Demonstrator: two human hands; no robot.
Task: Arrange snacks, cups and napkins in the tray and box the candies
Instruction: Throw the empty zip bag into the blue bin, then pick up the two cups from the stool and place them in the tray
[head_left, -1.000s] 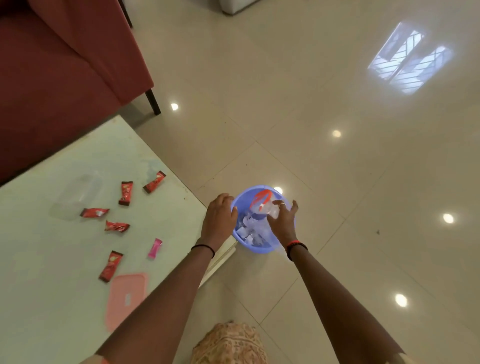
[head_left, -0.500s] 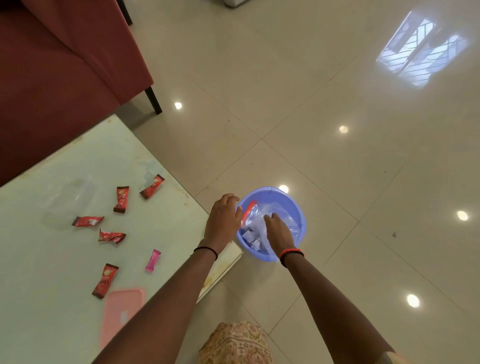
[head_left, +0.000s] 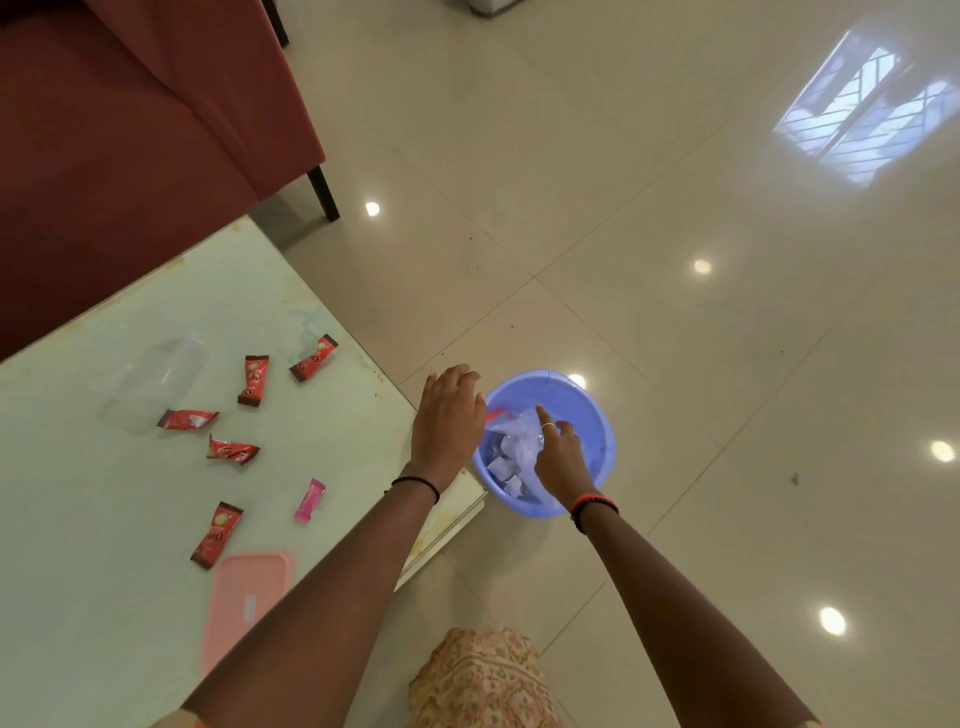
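A blue plastic bin (head_left: 592, 415) stands on the floor by the table's corner, with a clear plastic bag (head_left: 514, 434) and crumpled wrappers inside. My right hand (head_left: 558, 457) reaches into the bin, its fingers against the bag. My left hand (head_left: 447, 415) hovers with relaxed fingers above the table corner, beside the bin's rim. On the pale green table (head_left: 104, 571) lie several red candies (head_left: 255, 379) and one pink candy (head_left: 310, 500). A clear box (head_left: 156, 384) sits at the back left and its pink lid (head_left: 244, 603) lies near my left forearm.
A dark red sofa (head_left: 130, 130) stands behind the table, one black leg (head_left: 323, 192) on the glossy tiled floor (head_left: 675, 260). My patterned clothing (head_left: 483, 680) shows at the bottom edge.
My left hand has lifted off the bin's rim and its fingers have spread. My right hand stays in the bin, now pushing the bag down with one finger raised.
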